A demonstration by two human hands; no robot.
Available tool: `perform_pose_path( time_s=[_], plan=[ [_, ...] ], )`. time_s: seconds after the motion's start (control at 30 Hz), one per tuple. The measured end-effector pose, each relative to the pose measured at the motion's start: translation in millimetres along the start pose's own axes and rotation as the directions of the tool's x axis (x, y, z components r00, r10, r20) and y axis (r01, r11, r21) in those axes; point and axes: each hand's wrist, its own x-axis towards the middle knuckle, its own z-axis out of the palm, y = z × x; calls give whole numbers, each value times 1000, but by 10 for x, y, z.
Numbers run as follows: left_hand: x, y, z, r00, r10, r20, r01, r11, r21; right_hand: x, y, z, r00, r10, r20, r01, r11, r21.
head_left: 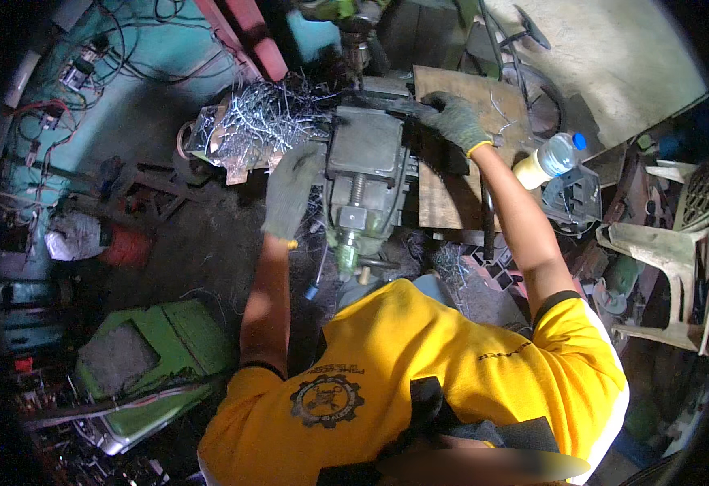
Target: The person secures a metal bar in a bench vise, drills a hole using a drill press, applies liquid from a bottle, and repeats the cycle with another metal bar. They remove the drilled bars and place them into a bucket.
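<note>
A grey machine vise [364, 144] stands in front of me, with its screw [358, 191] running toward my body. Along its far jaw lies a dark metal bar [393, 105]. My left hand [291, 188], in a grey glove with a yellow cuff, lies along the vise's left side with its fingers stretched out. My right hand [457, 121], gloved likewise, is at the bar's right end, its fingers bent around it; the fingertips are partly hidden. Just beyond the bar hangs a drill chuck [356, 55] of a green machine.
Tangled metal shavings [269, 117] heap up left of the vise. A wooden board [444, 198] lies to the right, with a blue-capped plastic bottle [550, 160] beside it. A worn plastic chair [666, 259] stands at the right, a green machine housing [164, 348] at the lower left.
</note>
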Motion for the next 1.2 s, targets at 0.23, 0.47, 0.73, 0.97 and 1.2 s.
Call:
perform_pose_path(
  time_s=[0.23, 0.47, 0.73, 0.97, 1.2],
  plan=[
    [1458, -806, 417, 983, 165, 74, -172, 980, 103, 343, -290, 498, 991, 63, 121, -65, 998, 10],
    [1680, -1052, 659, 973, 194, 122, -199, 980, 25, 343, -266, 668, 992, 110, 59, -119, 974, 193],
    [1767, -1227, 703, 969, 227, 93, -214, 967, -135, 300, -442, 715, 925, -358, -126, 332, 925, -187],
    [1761, -1187, 699, 978, 204, 52, -193, 968, -162, -19, -505, 833, 864, 487, -124, -478, 873, 100],
    [1860, -1425, 788, 948, 300, 103, -278, 943, -184, 107, -423, 880, 883, 467, -50, -448, 869, 210]
  ],
)
